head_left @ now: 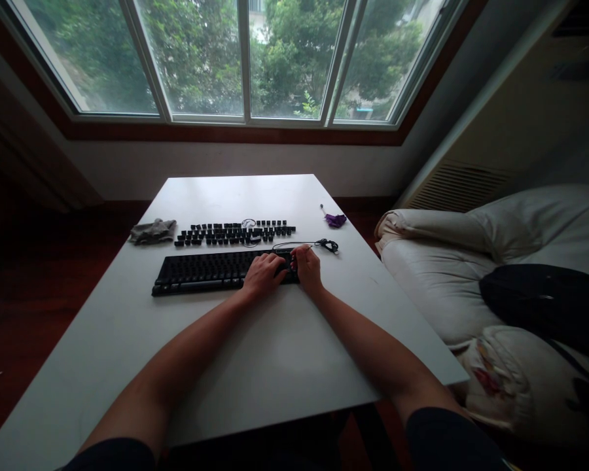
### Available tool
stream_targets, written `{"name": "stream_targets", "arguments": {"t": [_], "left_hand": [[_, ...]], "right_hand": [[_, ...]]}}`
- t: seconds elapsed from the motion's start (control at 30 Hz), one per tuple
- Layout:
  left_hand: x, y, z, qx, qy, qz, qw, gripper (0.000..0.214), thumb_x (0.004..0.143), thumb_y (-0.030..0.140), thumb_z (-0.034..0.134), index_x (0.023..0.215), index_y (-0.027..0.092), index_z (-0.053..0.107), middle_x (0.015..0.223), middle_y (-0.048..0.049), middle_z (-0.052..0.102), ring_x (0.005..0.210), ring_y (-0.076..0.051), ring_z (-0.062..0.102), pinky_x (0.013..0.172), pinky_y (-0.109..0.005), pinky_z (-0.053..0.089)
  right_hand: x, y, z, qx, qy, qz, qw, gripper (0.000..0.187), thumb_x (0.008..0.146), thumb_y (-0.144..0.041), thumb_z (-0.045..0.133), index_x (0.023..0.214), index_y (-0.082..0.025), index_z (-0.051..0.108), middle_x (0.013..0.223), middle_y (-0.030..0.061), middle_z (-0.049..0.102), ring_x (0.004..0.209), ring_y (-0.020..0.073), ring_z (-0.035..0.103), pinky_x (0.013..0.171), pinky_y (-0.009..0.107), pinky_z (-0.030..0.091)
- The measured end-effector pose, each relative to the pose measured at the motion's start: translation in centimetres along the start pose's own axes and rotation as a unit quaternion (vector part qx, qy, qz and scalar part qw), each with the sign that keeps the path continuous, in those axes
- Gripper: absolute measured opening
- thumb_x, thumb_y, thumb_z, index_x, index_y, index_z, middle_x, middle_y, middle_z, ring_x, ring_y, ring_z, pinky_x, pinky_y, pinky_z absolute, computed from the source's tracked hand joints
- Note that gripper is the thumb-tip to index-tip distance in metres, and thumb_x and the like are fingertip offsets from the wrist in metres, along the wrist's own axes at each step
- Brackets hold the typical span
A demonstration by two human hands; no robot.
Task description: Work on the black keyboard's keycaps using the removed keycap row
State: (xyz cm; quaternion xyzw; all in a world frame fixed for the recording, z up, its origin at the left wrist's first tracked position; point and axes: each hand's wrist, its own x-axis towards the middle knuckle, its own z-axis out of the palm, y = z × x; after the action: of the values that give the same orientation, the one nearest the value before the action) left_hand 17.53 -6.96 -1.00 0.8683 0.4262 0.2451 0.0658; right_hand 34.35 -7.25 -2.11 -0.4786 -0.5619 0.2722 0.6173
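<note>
A black keyboard (201,270) lies across the middle of the white table (255,353). My left hand (264,273) rests curled on the keyboard's right part and holds it down. Close beside it, my right hand (307,267) is at the keyboard's right end, its fingers pinched on a small thin tool (295,260) with a reddish tip; what the tip touches is too small to tell. Behind the keyboard, several loose black keycaps (235,233) lie in rows.
A grey cloth (152,231) lies at the left of the keycaps. A black cable (326,245) curls behind my right hand, and a small purple object (334,220) lies further back. White cushions (451,275) with a dark bag (544,301) sit right of the table. A window (245,59) spans the back.
</note>
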Motion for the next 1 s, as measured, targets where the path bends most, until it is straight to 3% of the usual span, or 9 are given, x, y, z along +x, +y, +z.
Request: {"name": "stream_targets", "arguments": {"t": [0.4, 0.73, 1.0], "left_hand": [[-0.06, 0.04, -0.12, -0.038, 0.03, -0.032, 0.998, 0.023, 0.097, 0.032, 0.054, 0.117, 0.025, 0.065, 0.111, -0.0049, 0.069, 0.103, -0.023, 0.063, 0.091, -0.037, 0.045], [0.1, -0.08, 0.02, -0.013, 0.043, -0.06, 0.997, 0.022, 0.099, 0.041, 0.053, 0.104, 0.023, 0.064, 0.103, -0.0049, 0.07, 0.1, -0.023, 0.061, 0.089, -0.038, 0.042], [0.07, -0.09, -0.11, -0.032, 0.01, -0.005, 0.999, 0.028, 0.096, 0.03, 0.055, 0.124, 0.026, 0.06, 0.111, -0.0046, 0.068, 0.103, -0.023, 0.062, 0.091, -0.037, 0.045]], "right_hand": [[0.1, 0.07, 0.0, 0.03, 0.002, 0.066, 0.997, 0.055, 0.091, -0.075, 0.043, 0.084, -0.022, 0.059, 0.059, -0.0011, 0.06, 0.05, 0.0145, 0.056, 0.054, 0.028, 0.047], [0.32, 0.66, 0.05, 0.068, 0.005, 0.081, 0.994, 0.056, 0.091, -0.075, 0.043, 0.084, -0.022, 0.058, 0.059, -0.0004, 0.063, 0.048, 0.0131, 0.057, 0.053, 0.026, 0.048], [0.63, 0.84, -0.07, 0.085, 0.028, 0.104, 0.991, 0.059, 0.089, -0.078, 0.042, 0.082, -0.022, 0.057, 0.056, -0.0005, 0.062, 0.046, 0.0141, 0.058, 0.05, 0.026, 0.048]]}}
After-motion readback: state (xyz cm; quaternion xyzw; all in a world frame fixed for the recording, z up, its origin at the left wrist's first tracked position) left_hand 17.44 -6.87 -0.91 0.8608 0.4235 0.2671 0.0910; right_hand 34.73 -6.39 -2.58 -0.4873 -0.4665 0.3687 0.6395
